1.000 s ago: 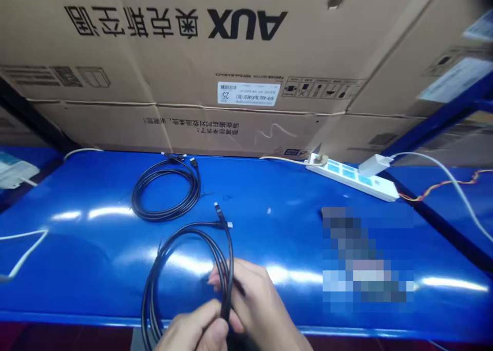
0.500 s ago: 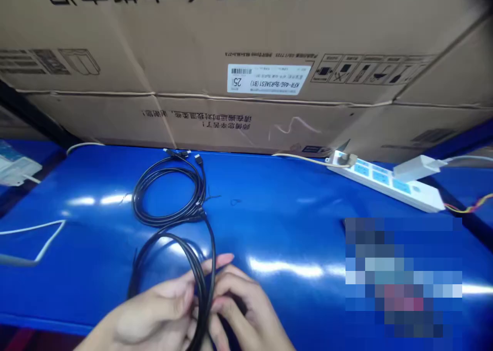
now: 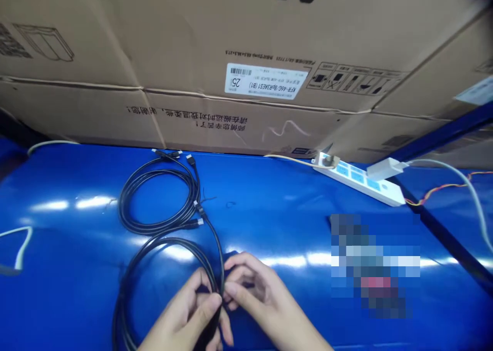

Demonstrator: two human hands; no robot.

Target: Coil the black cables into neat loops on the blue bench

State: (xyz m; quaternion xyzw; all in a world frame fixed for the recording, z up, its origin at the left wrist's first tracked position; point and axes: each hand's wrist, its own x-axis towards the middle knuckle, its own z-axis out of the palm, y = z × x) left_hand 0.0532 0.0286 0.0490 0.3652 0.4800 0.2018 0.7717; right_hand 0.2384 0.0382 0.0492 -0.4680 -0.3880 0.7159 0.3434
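Left grip: the left hand (image 3: 187, 315) is pinching the black strands of the nearer coil (image 3: 122, 297) at bottom centre, thumb pressing them against the fingers.
Right grip: the right hand (image 3: 264, 294) is curling in from the lower right, thumb tip right at the strands; whether it's actually pinching anything, I can't tell.
Nearer coil: looping across the lower left of the frame over the blue worktop (image 3: 277, 222), its two connectors (image 3: 197, 223) lying close by the other ring.
Farther coil: resting left of centre in neat loops, this farther coil (image 3: 123, 203) is lying clear of both hands.
Sidelines: a power strip (image 3: 358, 179) is sitting upper right carrying a white adapter (image 3: 385, 169), while a cardboard carton (image 3: 173, 43) is filling the top.
Score so far: both cables are looking coiled; the farther one is seeming finished, the nearer one is being handled, not yet released, and fingers are hiding any fastening.
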